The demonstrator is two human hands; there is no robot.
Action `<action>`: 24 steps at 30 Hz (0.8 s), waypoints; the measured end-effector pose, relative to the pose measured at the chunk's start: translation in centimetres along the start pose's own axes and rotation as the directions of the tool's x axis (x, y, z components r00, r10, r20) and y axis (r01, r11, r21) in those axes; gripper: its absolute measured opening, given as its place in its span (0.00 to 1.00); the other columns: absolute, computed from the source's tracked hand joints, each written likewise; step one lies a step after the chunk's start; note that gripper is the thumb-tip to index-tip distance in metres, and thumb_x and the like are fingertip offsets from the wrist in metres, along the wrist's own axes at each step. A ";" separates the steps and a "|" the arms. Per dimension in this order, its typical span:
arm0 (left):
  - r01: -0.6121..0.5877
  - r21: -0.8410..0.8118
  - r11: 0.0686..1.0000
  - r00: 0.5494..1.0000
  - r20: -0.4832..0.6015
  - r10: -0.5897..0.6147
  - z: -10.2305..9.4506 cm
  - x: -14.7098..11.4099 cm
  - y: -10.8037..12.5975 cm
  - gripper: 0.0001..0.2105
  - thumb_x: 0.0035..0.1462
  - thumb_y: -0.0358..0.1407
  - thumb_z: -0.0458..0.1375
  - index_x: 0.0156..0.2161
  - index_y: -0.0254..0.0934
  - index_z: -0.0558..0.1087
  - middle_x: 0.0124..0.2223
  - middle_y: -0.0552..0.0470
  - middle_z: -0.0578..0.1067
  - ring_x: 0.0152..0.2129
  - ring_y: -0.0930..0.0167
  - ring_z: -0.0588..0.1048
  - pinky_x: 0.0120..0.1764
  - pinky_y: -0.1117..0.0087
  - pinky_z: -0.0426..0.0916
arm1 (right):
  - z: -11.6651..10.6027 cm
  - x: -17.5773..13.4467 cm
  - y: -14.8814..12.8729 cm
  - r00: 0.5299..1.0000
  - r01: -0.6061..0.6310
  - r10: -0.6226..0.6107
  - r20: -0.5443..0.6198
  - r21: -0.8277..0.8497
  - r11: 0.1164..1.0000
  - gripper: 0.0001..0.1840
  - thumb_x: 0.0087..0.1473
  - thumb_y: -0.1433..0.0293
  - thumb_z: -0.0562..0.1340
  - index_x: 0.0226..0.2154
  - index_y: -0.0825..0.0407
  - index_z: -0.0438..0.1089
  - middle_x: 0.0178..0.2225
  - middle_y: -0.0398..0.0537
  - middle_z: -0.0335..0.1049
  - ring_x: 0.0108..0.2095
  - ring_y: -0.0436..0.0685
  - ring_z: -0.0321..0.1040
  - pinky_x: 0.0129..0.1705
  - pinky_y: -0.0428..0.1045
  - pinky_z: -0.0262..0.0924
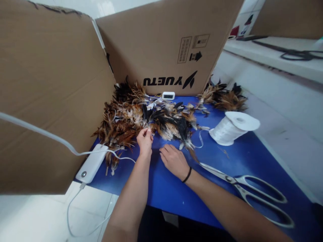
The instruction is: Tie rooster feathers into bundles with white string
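My left hand (144,142) reaches to the near edge of a heap of brown and black feathers (121,132). Its thumb and forefinger are pinched together; what lies between them is too small to make out. To its right, my right hand (174,160) is low over the blue tabletop (161,188), fingers loosely stretched and slightly bent, with nothing visible in them. A dark band circles the right wrist. Just beyond the right hand lie black and white feathers (176,124). A thin white ribbon (201,139) trails from them toward a white ribbon spool (228,129).
Large scissors (234,181) lie to the right of my right hand. A white power bank (92,164) with cables sits at the left edge. Cardboard panels (151,43) wall the back and left. A small white digital display (168,95) stands behind the feathers.
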State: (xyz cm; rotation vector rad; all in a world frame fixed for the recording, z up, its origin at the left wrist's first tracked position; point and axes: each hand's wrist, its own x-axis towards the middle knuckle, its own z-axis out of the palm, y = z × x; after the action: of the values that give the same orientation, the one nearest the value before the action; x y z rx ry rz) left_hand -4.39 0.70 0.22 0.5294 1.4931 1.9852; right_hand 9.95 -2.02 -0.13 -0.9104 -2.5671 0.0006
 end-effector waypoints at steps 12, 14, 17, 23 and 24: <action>-0.053 0.084 0.995 0.998 -0.017 0.054 -2.6 1.1 2.4 0.12 0.43 0.39 0.63 0.31 0.32 0.71 0.19 0.59 0.66 0.12 0.81 0.62 0.14 0.79 0.51 | 0.9 -0.1 0.4 0.996 0.079 -0.080 -0.040 -0.028 0.996 0.10 0.58 0.74 0.53 0.33 0.53 0.70 0.33 0.49 0.65 0.36 0.55 0.58 0.37 0.49 0.50; -0.087 0.156 0.984 0.996 0.027 0.084 -4.0 1.4 2.9 0.12 0.44 0.39 0.62 0.32 0.32 0.71 0.19 0.59 0.67 0.12 0.80 0.63 0.14 0.79 0.52 | 1.0 -0.1 0.5 0.996 0.076 -0.077 -0.036 -0.021 0.997 0.11 0.58 0.74 0.53 0.33 0.53 0.70 0.33 0.49 0.65 0.36 0.55 0.58 0.37 0.49 0.50; -0.144 0.308 0.940 0.989 0.086 0.123 -6.8 1.6 3.7 0.12 0.44 0.40 0.62 0.32 0.33 0.72 0.18 0.59 0.66 0.11 0.80 0.62 0.14 0.79 0.53 | 1.0 -0.1 0.7 0.997 0.073 -0.073 -0.037 -0.009 0.997 0.11 0.58 0.74 0.52 0.32 0.53 0.70 0.33 0.49 0.65 0.36 0.55 0.58 0.37 0.49 0.50; -0.255 0.536 0.805 0.960 0.240 0.144 -11.5 0.7 4.8 0.08 0.47 0.39 0.61 0.31 0.36 0.72 0.20 0.57 0.69 0.14 0.79 0.65 0.18 0.78 0.57 | 0.9 0.0 0.7 0.997 0.080 -0.080 -0.020 -0.011 0.997 0.11 0.59 0.74 0.52 0.30 0.53 0.69 0.33 0.48 0.65 0.36 0.54 0.59 0.36 0.49 0.50; -0.293 0.573 0.766 0.948 0.278 0.155 -12.0 0.3 5.0 0.08 0.48 0.38 0.60 0.32 0.36 0.72 0.21 0.57 0.70 0.14 0.78 0.66 0.19 0.78 0.59 | 0.9 0.0 0.7 0.997 0.077 -0.078 -0.022 -0.011 0.997 0.11 0.59 0.74 0.52 0.31 0.53 0.69 0.33 0.48 0.65 0.35 0.54 0.59 0.36 0.49 0.50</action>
State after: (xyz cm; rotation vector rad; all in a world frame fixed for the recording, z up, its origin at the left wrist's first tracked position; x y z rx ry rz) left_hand -13.30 -8.68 1.54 1.2085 1.9956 1.4977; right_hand 10.06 -1.33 -1.07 -0.8093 -2.5817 -0.0445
